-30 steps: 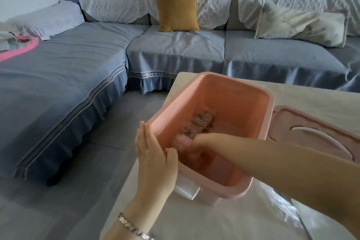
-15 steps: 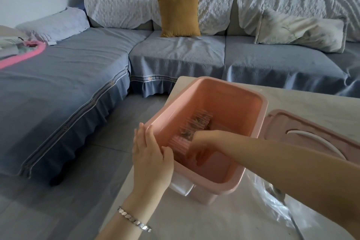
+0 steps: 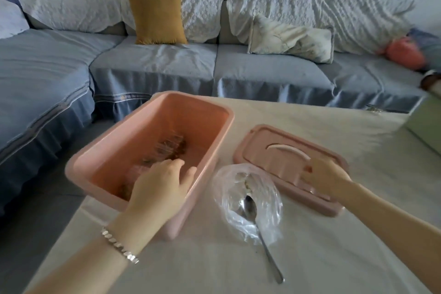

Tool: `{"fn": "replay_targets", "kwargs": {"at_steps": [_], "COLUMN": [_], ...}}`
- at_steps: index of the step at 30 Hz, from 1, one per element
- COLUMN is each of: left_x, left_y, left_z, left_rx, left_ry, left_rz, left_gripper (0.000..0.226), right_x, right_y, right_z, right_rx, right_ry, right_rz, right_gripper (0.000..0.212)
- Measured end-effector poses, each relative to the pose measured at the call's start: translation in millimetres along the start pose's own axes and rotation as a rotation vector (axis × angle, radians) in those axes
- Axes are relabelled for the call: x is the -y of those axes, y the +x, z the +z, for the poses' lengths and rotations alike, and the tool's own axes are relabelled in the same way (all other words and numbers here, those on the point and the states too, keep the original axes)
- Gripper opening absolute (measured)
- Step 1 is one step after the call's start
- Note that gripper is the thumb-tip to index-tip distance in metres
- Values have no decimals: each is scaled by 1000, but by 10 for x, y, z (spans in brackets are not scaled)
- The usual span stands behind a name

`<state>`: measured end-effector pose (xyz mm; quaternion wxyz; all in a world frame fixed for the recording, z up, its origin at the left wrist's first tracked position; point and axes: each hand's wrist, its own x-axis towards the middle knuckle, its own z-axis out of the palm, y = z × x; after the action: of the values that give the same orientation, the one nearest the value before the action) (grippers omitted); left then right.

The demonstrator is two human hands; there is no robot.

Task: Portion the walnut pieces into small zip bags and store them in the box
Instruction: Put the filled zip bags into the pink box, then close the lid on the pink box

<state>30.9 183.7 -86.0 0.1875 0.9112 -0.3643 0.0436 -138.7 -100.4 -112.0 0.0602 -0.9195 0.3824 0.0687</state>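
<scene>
- Pink box [image 3: 202, 126] stands at the left edge of the table [image 3: 214, 267], uncovered. Small zip bags [image 3: 167, 150] of walnut pieces lie on its floor, so storing looks nearly done.
- Left hand [image 3: 162, 184] reaches over the near rim, fingers loosely spread on the bags, gripping nothing.
- Just right of the box sits a clear plastic bag [image 3: 269, 205], almost empty, a spoon [image 3: 263, 241] in its mouth.
- Further right the lid [image 3: 269, 138] lies flat. The right hand [image 3: 325, 176] rests on it, fingers bent near the white handle [image 3: 288, 150] — gripping or not, I cannot tell.
- Next, I judge: left hand out, then lift the lid and seat it squarely on the rim.
- Pale cloth covers the table; behind it is a blue-grey sofa [image 3: 155, 62] with a mustard cushion [image 3: 156, 15].
</scene>
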Motion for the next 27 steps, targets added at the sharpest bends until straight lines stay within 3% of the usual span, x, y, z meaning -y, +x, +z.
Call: {"fn": "replay_targets", "kwargs": {"at_steps": [3, 6, 12, 17, 27], "left_x": [-25, -71, -66, -11, 486], "left_y": [-43, -103, -163, -131, 46], "left_z": [0, -15, 66, 142, -42], "left_rx": [-5, 18, -39, -55, -31], "left_ry": [51, 80, 105, 33, 223], "left_rz": [11, 30, 108, 103, 445], "left_gripper": [55, 69, 42, 50, 39], "right_x": [-310, -417, -473, -609, -687], "right_y": [32, 155, 180, 125, -295], "right_z": [439, 728, 874, 767, -238], "right_rx": [125, 109, 55, -51, -471], "right_ry": [79, -86, -95, -48, 61], "right_rz": [53, 56, 4, -40, -63], "right_gripper": [26, 32, 23, 21, 25]}}
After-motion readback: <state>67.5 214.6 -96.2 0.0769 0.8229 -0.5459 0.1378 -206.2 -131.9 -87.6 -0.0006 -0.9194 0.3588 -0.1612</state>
